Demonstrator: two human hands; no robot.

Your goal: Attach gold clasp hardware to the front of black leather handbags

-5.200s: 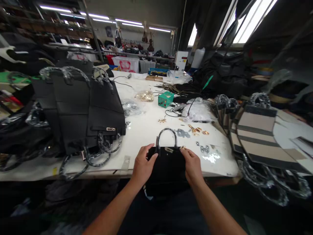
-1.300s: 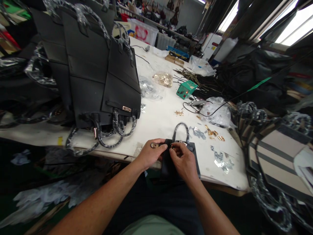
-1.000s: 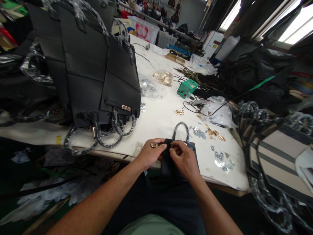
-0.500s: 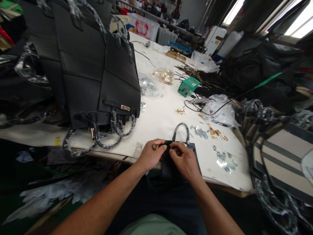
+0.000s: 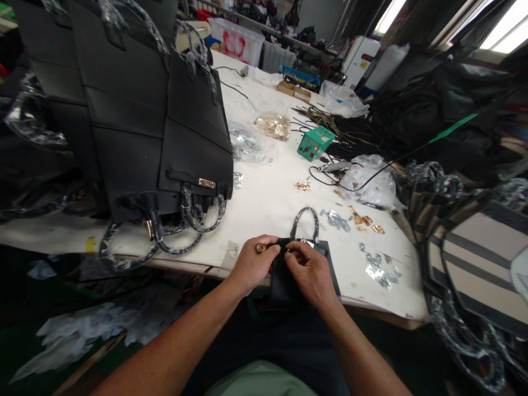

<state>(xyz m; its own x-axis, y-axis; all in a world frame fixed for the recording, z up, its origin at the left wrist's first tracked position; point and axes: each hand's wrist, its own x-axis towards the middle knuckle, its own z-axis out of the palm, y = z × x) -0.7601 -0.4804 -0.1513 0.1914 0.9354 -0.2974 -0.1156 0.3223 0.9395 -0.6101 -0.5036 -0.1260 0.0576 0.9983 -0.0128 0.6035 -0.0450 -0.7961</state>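
At the table's front edge lies a black handbag (image 5: 281,283), its plastic-wrapped handle (image 5: 306,212) arching up over the white top. My left hand (image 5: 256,262) is closed on the bag's upper edge, thumb pressed near the middle; a gold-coloured metal piece (image 5: 260,248) shows by its fingers. Close beside it, my right hand (image 5: 310,269) pinches at the same edge, fingertips together around something small that is mostly hidden. Another shiny metal fitting (image 5: 307,242) sits at the base of the handle, just behind my right hand.
Large black handbags (image 5: 124,126) stand stacked on the left. Gold metal fittings (image 5: 363,219) and thin silver plates (image 5: 337,221) lie to the right. Farther back are a green power box (image 5: 315,144), a corded tool (image 5: 335,167) and plastic bags (image 5: 369,181). Striped panels (image 5: 487,258) crowd the right edge.
The view has shifted slightly, so the stacked bags sit a little farther left. Both hands keep nearly the same grip on the handbag's edge. A light now shows on the green box.
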